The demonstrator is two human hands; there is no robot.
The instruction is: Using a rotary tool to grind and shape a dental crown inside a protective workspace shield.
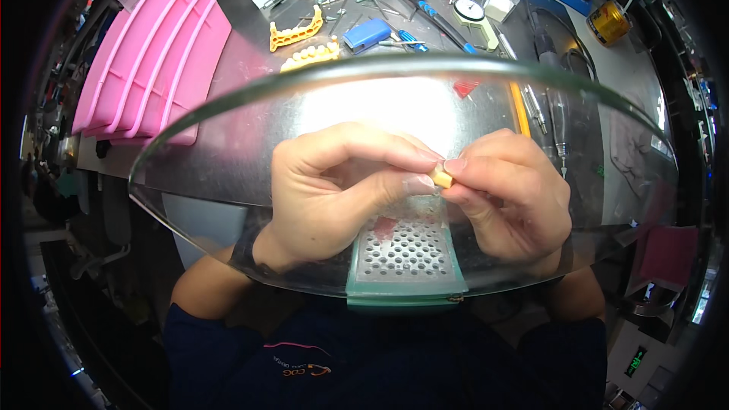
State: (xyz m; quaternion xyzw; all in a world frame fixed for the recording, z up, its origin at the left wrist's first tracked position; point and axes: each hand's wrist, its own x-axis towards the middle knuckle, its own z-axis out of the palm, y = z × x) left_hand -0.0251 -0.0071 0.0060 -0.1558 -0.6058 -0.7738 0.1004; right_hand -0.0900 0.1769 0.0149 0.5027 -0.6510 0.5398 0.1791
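Note:
Between both hands is a small yellow dental model piece (pixel 442 178), block-shaped and mostly covered by fingertips. My left hand (pixel 323 190) pinches its left side with thumb and index finger. From the right, my right hand (pixel 520 197) grips the same piece between thumb and fingers. Whether something smaller sits on the piece is too small to tell. A curved clear shield (pixel 250 99) lies between my view and the hands. Below the fingertips is a green-framed tray with a perforated metal plate (pixel 406 252), and a scrap of red film (pixel 384 228) rests on it.
Beyond the shield stand yellow tooth models (pixel 296 30), a blue block-like object (pixel 367 35), a dial gauge (pixel 468 9) and several scattered hand tools. Stacked pink trays (pixel 156 53) occupy the left. A yellow pencil-like stick (pixel 520 108) and a handpiece (pixel 560 129) lie to the right.

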